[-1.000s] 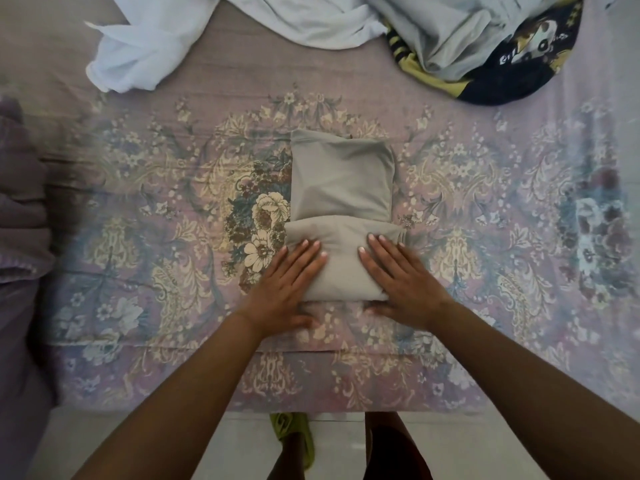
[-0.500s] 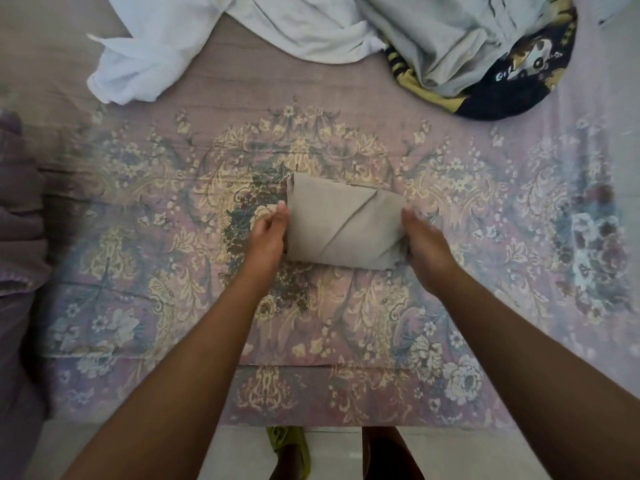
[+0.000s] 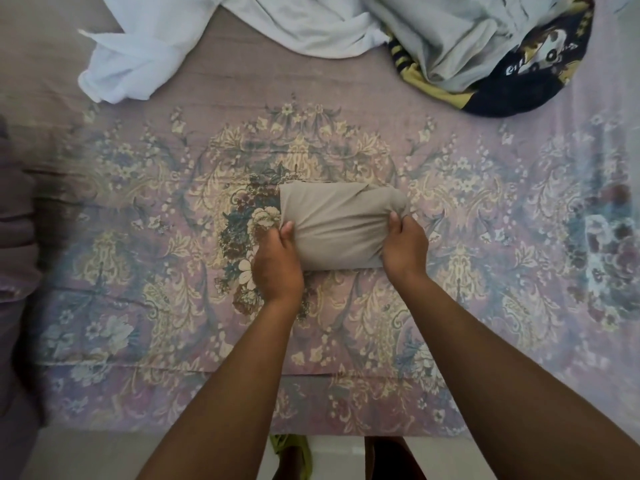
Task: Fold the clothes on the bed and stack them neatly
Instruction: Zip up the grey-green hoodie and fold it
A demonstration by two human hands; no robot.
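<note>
Left hand (image 3: 277, 268) and right hand (image 3: 403, 249) are both pinching the ends of the folded beige garment (image 3: 337, 225) mid-bed (image 3: 145, 209). Keep both grips even, so folds aren't slipping; unfolded white shirt (image 3: 207, 36) is waiting beyond.

We see bare bedspread (image 3: 173, 271) at 9 and 3 o'clock of the folded beige bundle (image 3: 336, 223), and a bare band at 12 before the far pile. Blocking 11–12: white garment (image 3: 145, 60). Blocking 1 o'clock: grey garment (image 3: 450, 39) on a dark printed one (image 3: 540, 81). At the far 9 edge a purple fold (image 3: 17, 237), probably a blanket; the view is blurred there. At 6, bed edge, then floor. Left hand (image 3: 277, 265) and right hand (image 3: 403, 245) occupy both of the bundle's sides.
</note>
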